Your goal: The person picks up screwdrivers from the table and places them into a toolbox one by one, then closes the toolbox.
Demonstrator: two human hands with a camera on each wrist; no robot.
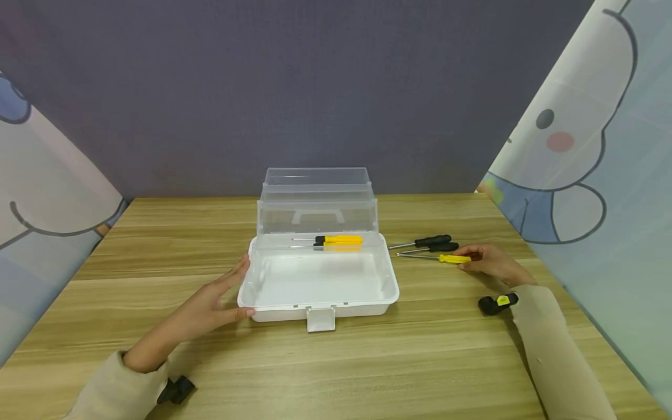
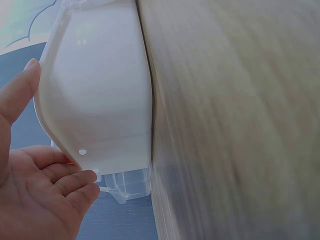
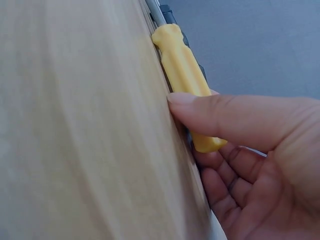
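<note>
A white plastic toolbox (image 1: 319, 312) stands on the table with its clear lid (image 1: 317, 201) raised at the back. Two yellow-handled screwdrivers (image 1: 343, 240) lie inside it along the back. My left hand (image 1: 210, 303) is spread against the box's left end, thumb at the front corner and fingertips on the rim, also seen on the box wall (image 2: 100, 95) in the left wrist view. At right, my right hand (image 1: 490, 263) pinches the yellow handle of a screwdriver (image 3: 185, 70) between thumb and fingers. The shaft points left, low over the tabletop.
Two black-handled screwdrivers (image 1: 433, 240) lie just right of the box, beside the yellow one. The wooden table (image 1: 367, 373) meets a dark grey panel (image 1: 315, 87) at the back. Cartoon-printed curtains (image 1: 593, 233) hang at both sides.
</note>
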